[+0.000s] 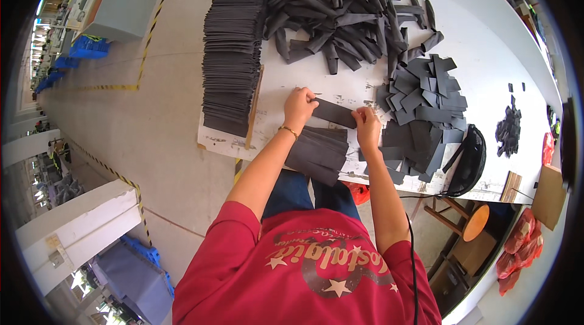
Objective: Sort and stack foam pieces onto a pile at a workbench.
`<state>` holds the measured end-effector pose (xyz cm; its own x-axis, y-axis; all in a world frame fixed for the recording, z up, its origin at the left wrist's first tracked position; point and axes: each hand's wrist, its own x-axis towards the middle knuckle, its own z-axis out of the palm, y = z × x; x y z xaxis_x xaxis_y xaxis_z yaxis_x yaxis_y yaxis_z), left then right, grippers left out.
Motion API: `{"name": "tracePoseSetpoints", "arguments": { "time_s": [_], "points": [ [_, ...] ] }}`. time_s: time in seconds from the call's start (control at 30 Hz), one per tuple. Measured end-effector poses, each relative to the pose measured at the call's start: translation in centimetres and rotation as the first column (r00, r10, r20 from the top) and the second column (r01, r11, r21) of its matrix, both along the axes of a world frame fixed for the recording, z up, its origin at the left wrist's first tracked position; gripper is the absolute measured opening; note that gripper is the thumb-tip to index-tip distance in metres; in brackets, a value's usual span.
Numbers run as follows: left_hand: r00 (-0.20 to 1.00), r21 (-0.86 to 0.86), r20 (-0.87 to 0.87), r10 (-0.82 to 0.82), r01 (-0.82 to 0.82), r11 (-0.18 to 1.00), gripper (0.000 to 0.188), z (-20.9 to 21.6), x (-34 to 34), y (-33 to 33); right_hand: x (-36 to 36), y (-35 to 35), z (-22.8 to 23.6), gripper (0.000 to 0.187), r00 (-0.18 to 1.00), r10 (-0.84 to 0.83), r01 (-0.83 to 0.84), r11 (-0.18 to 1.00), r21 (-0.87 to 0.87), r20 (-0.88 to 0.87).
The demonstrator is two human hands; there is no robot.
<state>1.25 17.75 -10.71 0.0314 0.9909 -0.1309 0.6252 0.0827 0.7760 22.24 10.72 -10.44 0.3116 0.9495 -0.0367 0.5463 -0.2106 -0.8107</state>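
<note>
A flat dark grey strip [333, 113] lies stretched between my two hands, just above the white table. My left hand [299, 108] pinches its left end, and my right hand [367, 125] pinches the right end. Closer to me, several similar strips [317, 152] are fanned in an overlapping row at the table's front edge. To the left runs a long, tightly packed stack of dark pieces [231, 51]. Beyond my hands spreads a loose heap of rolled dark tubes [331, 12]. Flat dark rectangles [423, 97] are piled to the right of my right hand.
A black mesh-like pouch [467, 164] rests at the front right edge, with a dark cable beside it. Farther right on the table [486, 88] is a small pile of dark scraps [510, 127]. A round wooden stool [476, 223] stands below. Yellow-black tape marks the floor at left.
</note>
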Motion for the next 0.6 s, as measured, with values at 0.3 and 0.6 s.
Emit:
{"name": "tracePoseSetpoints", "arguments": {
  "time_s": [0.3,0.6],
  "points": [
    [0.814,0.215,0.131,0.566,-0.581,0.785,0.035,1.3,-4.0,10.9,2.5,-6.2,3.0,0.011,0.954,0.048,-0.044,0.999,-0.020,0.295],
    [0.859,0.013,-0.365,0.360,-0.382,0.924,0.043,1.0,-2.0,13.0,8.4,-12.2,4.1,0.039,0.861,0.112,-0.085,0.993,-0.078,0.495]
  ]
}}
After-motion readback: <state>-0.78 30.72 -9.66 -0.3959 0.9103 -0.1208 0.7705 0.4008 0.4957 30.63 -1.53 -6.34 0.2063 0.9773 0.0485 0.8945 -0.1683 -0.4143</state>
